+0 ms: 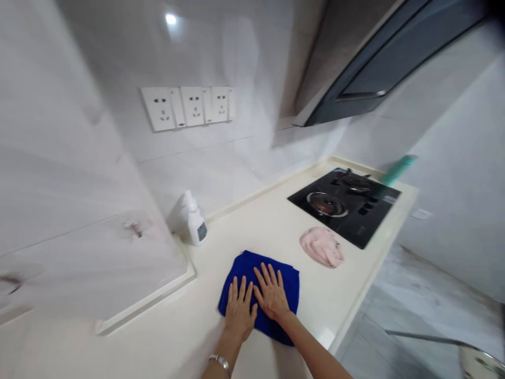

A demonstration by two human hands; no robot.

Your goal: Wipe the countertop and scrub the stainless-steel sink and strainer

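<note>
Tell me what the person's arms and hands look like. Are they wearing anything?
Both forearms are bare, with no sleeves showing, and there are no gloves on either of the hands. The left hand has a thin silvery bracelet around its wrist. The right hand and its wrist wear nothing.

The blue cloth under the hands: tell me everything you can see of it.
The blue cloth is deep royal blue, soft and thick like microfibre, folded into a rough rectangle with rounded corners. It lies flat on the cream countertop, near its front edge. The left hand and right hand press on it palms down, fingers spread, side by side. Nothing else touches it; a pink cloth lies apart to its right.
</note>
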